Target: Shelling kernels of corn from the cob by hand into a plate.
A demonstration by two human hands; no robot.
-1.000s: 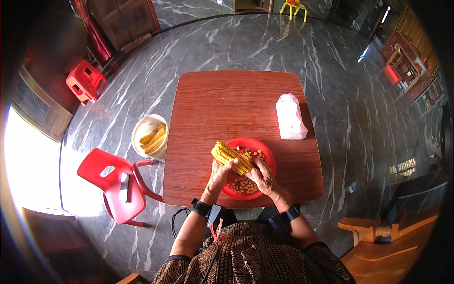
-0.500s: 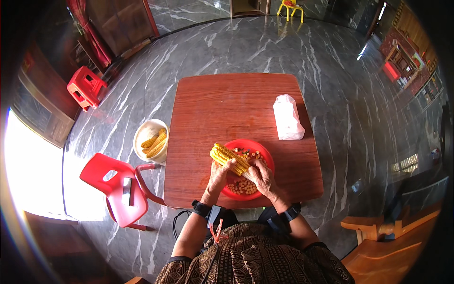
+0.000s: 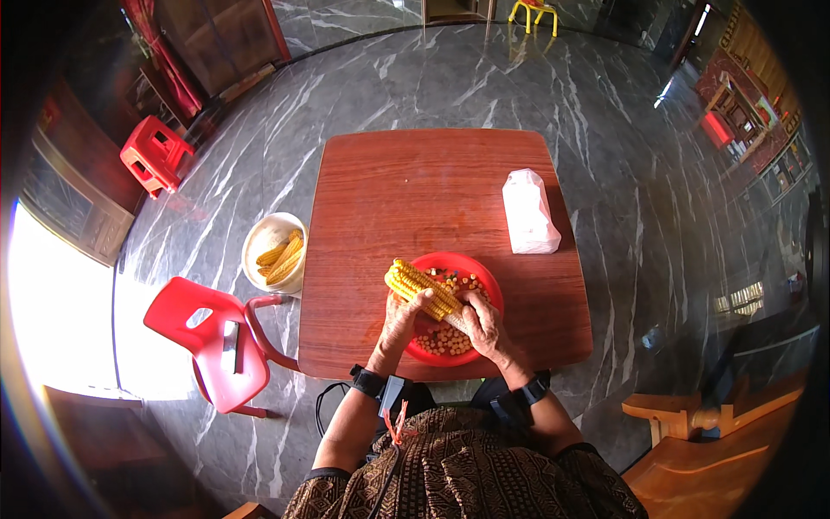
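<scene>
- the wooden table [image 3: 415, 199] puts everything in reach.
- the red bowl [image 3: 480, 272] sits under my hands to catch loose kernels.
- the corn cob [image 3: 421, 286], angled toward ten o'clock over the bowl, is gripped by my left hand [image 3: 399, 318] and my right hand [image 3: 482, 324], thumbs seemingly pressing kernels.

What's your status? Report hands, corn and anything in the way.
Left hand and right hand both gripping one corn cob over red bowl of loose kernels. White bag off to the side, not blocking.
</scene>
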